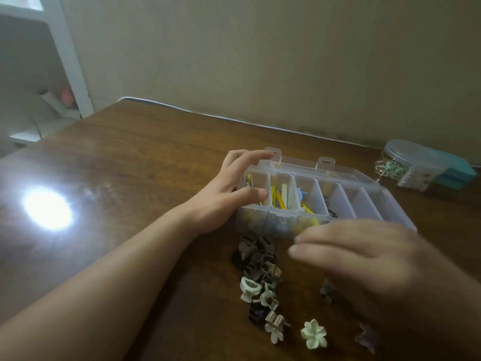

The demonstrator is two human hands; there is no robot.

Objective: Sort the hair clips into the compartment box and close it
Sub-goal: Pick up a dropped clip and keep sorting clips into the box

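Clips [260,280] lie heaped on the table [130,165] just in front of the box [364,196], which sits open with its lid flat behind and yellow and blue pieces already in the left compartments; the right ones look mostly bare. Left hand [229,196] cups the box's left end, fingers on the rim and thumb over the first compartment, steadying it rather than gripping a clip. Right hand [364,259] hovers blurred over the near wall, fingers extended; whether it pinches anything I cannot tell. Main risk, as I judge it, is that sweeping hand catching the light plastic wall and shoving or tipping the box, spilling what is sorted. A clip dropped from height could also bounce into the wrong compartment, and the flower clip [313,337] near the edge could be knocked off. Tall claw clips may later block the lid.
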